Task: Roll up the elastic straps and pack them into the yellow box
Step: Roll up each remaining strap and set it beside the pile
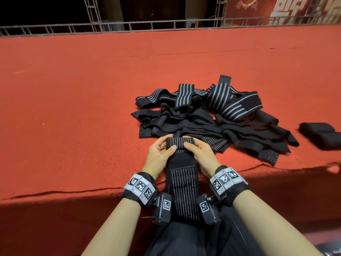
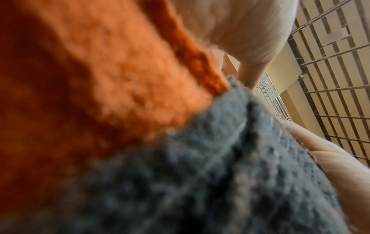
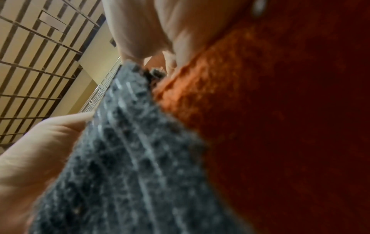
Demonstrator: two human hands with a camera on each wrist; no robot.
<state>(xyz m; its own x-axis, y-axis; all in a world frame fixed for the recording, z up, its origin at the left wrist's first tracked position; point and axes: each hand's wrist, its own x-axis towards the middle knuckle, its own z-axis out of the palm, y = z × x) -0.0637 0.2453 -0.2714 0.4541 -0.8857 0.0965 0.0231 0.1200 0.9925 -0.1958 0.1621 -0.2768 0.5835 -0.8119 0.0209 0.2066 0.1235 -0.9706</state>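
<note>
A black elastic strap (image 1: 181, 183) with thin grey lines lies lengthwise between my wrists, running off the red surface's front edge toward my lap. Its far end is wound into a small roll (image 1: 180, 143). My left hand (image 1: 160, 152) curls round the roll's left end, thumb on top. My right hand (image 1: 200, 152) grips the right end the same way. Both wrist views show blurred dark strap fabric (image 2: 210, 174) (image 3: 130, 158) close up against orange felt. A heap of loose black striped straps (image 1: 208, 115) lies just beyond the roll. No yellow box is in view.
The red felt surface (image 1: 73, 108) stretches wide to the left and far side. Two rolled black straps (image 1: 323, 134) sit at the right edge. A metal truss frame (image 1: 129, 26) runs along the back. The surface's front edge (image 1: 64, 193) is at my wrists.
</note>
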